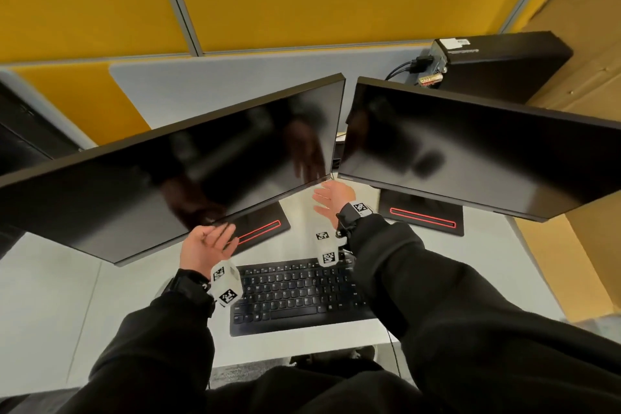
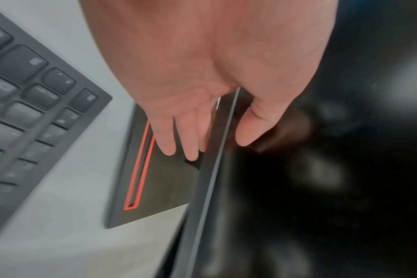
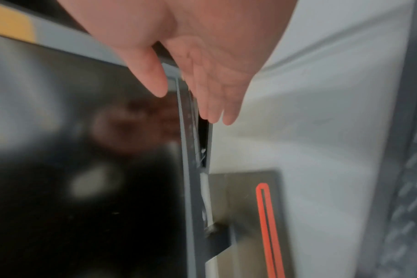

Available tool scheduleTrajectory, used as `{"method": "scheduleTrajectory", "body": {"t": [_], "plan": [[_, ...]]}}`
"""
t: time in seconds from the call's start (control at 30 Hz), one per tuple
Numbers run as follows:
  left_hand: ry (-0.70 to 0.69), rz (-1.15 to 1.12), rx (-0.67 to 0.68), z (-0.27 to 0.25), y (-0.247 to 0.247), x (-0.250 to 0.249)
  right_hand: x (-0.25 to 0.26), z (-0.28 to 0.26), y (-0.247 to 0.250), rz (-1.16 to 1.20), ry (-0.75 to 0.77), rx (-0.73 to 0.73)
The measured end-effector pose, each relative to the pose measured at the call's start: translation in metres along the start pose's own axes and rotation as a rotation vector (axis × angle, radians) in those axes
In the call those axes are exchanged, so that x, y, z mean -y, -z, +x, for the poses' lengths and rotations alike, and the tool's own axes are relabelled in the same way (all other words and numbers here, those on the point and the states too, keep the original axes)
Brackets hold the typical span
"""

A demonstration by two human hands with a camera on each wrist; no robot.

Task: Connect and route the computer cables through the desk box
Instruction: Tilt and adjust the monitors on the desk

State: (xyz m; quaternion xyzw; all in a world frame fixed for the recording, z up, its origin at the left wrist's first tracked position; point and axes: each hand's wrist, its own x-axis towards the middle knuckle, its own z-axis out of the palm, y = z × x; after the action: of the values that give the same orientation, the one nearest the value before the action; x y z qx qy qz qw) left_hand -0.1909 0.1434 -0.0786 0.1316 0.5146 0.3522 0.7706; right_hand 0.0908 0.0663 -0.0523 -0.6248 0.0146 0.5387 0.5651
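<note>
Black glass is the hazard: the left monitor (image 1: pixel 174 165) leans steeply forward over the table (image 1: pixel 50 296), and both hands sit at its lower edge. A judgement only, but if the tilt goes further or the hands slip, the panel could swing down onto the keyboard (image 1: pixel 295 292) just behind the wrists, or its base (image 1: pixel 262 228) could lift and slide.

In the left wrist view, the left hand (image 1: pixel 206 244) has its thumb (image 2: pixel 255 127) over the screen face and its fingers (image 2: pixel 179 137) straight behind the bezel, palm up in the head view; it cradles the edge loosely, not clamped. The right hand (image 1: pixel 332 200), further along at the panel's corner, shows the same pose: thumb (image 3: pixel 150 79) in front, fingers (image 3: pixel 217 105) extended behind, relaxed. Whether either truly presses on the panel I cannot tell.

Task cables (image 1: pixel 401 69) are well beyond the right hand, plugged into the computer (image 1: pixel 504 60) at the table's far corner. No desk box is visible, so the routing looks barely begun.
</note>
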Motion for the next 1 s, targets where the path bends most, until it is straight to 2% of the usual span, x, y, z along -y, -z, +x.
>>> {"method": "scheduleTrajectory", "body": {"t": [0.07,0.13,0.2,0.27,0.33,0.43,0.53,0.63,0.7,0.77,0.83,0.93,1.0], "plan": [[0.034,0.241,-0.095,0.005,0.006,0.019,-0.007,-0.006,0.032,-0.255,0.015,-0.1],[0.041,0.508,-0.245,0.006,0.016,0.036,-0.027,-0.01,0.082,-0.517,0.09,-0.316],[0.011,0.8,-0.354,0.007,0.032,0.05,-0.05,-0.024,0.127,-0.712,0.085,-0.517],[-0.029,1.097,-0.356,0.003,0.037,0.059,-0.07,-0.035,0.159,-0.799,0.034,-0.643],[-0.058,1.262,-0.316,-0.003,0.035,0.066,-0.084,-0.04,0.174,-0.835,-0.031,-0.639],[-0.051,1.313,-0.361,-0.012,0.026,0.072,-0.095,-0.041,0.174,-0.859,-0.035,-0.622],[-0.042,1.312,-0.374,-0.014,0.023,0.073,-0.097,-0.038,0.163,-0.959,-0.058,-0.539],[-0.039,1.267,-0.376,-0.013,0.025,0.07,-0.093,-0.032,0.156,-1.196,-0.073,-0.445],[-0.028,1.2,-0.393,-0.008,0.027,0.068,-0.089,-0.032,0.153,-1.432,-0.071,-0.33],[-0.023,1.16,-0.403,-0.007,0.029,0.067,-0.088,-0.028,0.153,-1.53,-0.055,-0.288],[-0.01,1.14,-0.4,-0.005,0.032,0.064,-0.091,-0.022,0.156,-1.472,-0.022,-0.276],[-0.009,1.132,-0.445,-0.003,0.041,0.053,-0.091,-0.019,0.152,-1.133,-0.015,-0.302],[-0.005,1.114,-0.457,-0.001,0.048,0.046,-0.092,-0.018,0.14,-1.013,-0.01,-0.3]]}}
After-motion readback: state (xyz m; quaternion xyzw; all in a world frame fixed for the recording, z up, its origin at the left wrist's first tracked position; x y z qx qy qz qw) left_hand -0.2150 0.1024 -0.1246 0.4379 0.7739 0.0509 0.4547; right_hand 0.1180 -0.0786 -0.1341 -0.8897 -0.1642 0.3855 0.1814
